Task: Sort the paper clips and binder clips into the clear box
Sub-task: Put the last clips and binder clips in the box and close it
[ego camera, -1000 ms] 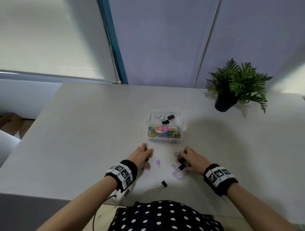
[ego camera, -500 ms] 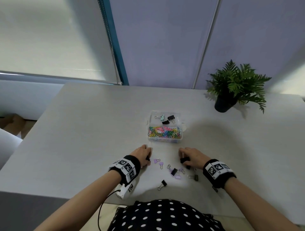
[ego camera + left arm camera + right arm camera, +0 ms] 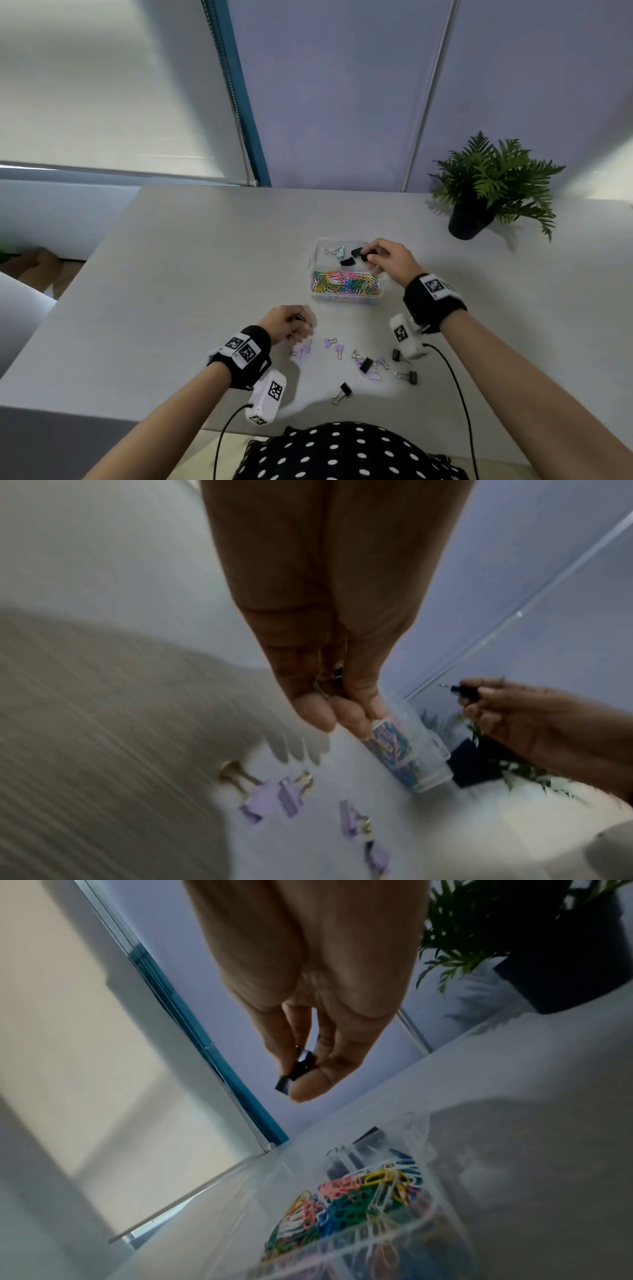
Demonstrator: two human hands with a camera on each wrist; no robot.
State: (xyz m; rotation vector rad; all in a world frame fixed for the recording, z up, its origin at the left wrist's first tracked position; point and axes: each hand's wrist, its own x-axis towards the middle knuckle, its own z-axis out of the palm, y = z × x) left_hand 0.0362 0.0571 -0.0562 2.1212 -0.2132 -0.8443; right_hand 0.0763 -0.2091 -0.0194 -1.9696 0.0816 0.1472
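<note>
The clear box (image 3: 314,265) stands mid-table; its near compartment is full of coloured paper clips (image 3: 346,282), its far one holds a few binder clips (image 3: 347,262). My right hand (image 3: 383,255) hovers over the far compartment and pinches a black binder clip (image 3: 297,1070) between thumb and fingers. My left hand (image 3: 291,322) is just above the table left of the box, fingers curled round a small dark clip (image 3: 334,679) that is mostly hidden. Several purple and black binder clips (image 3: 368,365) lie loose on the table near me.
A potted fern (image 3: 493,185) stands at the back right of the grey table (image 3: 171,274). A window blind and blue frame rise behind the far edge. Camera cables hang from both wrists over the near table edge.
My right hand has lifted from the loose clips and travelled forward to above the box's far compartment, carrying a black binder clip. My left hand has risen slightly with fingers curled.
</note>
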